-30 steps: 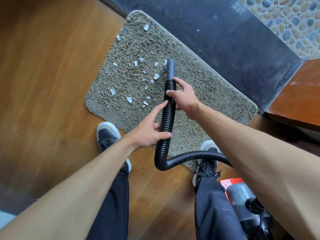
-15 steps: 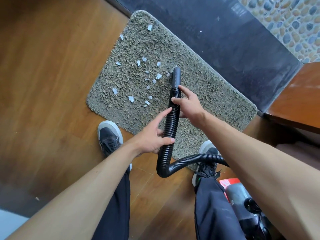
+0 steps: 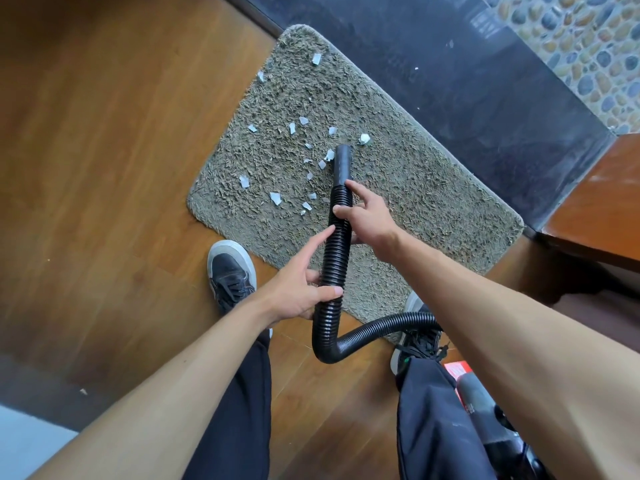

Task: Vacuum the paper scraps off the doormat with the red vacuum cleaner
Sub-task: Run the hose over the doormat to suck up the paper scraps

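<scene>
Grip: left hand [image 3: 298, 289] and right hand [image 3: 369, 218] both curl round hose [image 3: 337, 242] | vacuum cleaner [image 3: 476, 396] mostly hidden (behind right arm [image 3: 519, 358])

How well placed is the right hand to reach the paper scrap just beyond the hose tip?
Likely yes: the right hand grips the hose near its tip, and only bare doormat lies between tip and scrap.

This looked like the entrance of a home. A wooden plank floor [image 3: 104, 168] ran up to a shaggy doormat [image 3: 408, 188], which lay against a dark polished stone threshold [image 3: 467, 98]. Pebble paving [image 3: 588, 46] lay beyond, and brown wooden furniture [image 3: 606, 202] stood at the right.
</scene>
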Tool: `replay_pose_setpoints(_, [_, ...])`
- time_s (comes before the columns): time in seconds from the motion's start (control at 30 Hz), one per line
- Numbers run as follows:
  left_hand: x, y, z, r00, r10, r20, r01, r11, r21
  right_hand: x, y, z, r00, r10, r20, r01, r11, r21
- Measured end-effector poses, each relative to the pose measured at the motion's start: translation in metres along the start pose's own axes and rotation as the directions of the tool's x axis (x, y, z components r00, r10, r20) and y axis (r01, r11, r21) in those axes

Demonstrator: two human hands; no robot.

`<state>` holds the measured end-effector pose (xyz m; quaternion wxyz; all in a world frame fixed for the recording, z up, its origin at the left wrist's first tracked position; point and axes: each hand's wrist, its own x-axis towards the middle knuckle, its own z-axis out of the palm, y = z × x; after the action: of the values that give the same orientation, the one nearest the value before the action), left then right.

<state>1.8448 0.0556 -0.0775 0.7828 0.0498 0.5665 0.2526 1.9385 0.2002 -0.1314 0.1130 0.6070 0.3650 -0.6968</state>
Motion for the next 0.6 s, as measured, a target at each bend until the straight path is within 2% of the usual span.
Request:
replay_pose_setpoints(0.2, [0.01, 0.011, 0.005, 1.0, 0.004, -0.006, -0.004, 1.0, 0.004, 0.004, -0.005, -0.012, 0.999, -0.032, -0.039, 0.032, 0.999, 0.0])
replay_pose_setpoints(0.47, [0.027, 0.032, 0.016, 0.999, 0.001, 0.047, -0.007, 0.992, 0.124, 0.006, -0.01, -0.038, 0.993, -0.02, -0.117, 0.028, 0.997, 0.066])
replay_pose_setpoints(0.6, [0.024, 0.028, 0.016, 0.998, -0.015, 0.054, 0.01, 0.996, 0.092, 0.003, -0.007, -0.036, 0.995, -0.008, -0.1, 0.015, 0.997, 0.07])
